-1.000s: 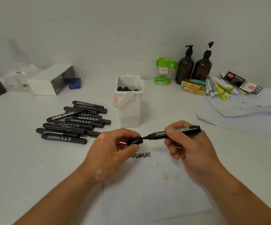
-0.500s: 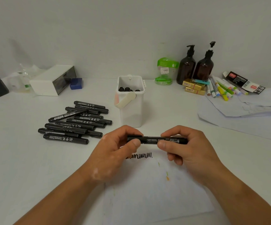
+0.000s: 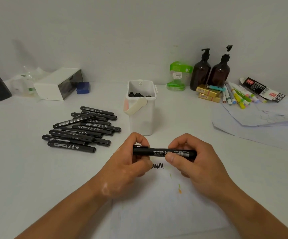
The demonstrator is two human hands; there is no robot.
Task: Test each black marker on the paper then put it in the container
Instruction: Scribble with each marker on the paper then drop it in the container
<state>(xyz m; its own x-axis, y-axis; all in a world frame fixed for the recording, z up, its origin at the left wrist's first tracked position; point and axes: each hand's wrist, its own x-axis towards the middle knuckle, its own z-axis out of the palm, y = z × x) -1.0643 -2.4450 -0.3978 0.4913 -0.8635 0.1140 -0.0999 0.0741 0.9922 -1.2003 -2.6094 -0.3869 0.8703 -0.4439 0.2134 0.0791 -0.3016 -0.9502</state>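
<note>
Far left at the back of the desk [image 3: 19, 169] there's a white box [image 3: 58, 83], not part of this. In front of it sits the pile of black markers [image 3: 81, 130], all capped, loosely stacked and overlapping, well apart from the hands.

The left hand [image 3: 127, 163] has its fingers curled around the cap end of one marker [image 3: 164, 151], which is held level just above the paper [image 3: 165, 213]. Right under it is a black scribble [image 3: 157, 166], so I'd say this one is tested and the cap is being pushed home. Just behind the hands stands the white container [image 3: 142, 109] with a few marker ends showing inside. The right hand [image 3: 196, 161] pinches the barrel between thumb and fingers. Further right are pump bottles [image 3: 200, 71] and coloured pens [image 3: 238, 97].

What could go wrong from here, imo:
- I can't tell if the cap is fully clicked. If not, it could pop off in the container and the tip dries out or marks the others.
- The container is tall and looks light, and its handle lies across the front rim. A careless drop could catch the handle or knock it over.
- The left forearm passes near the pile. A sweep there rolls untested markers around.
</note>
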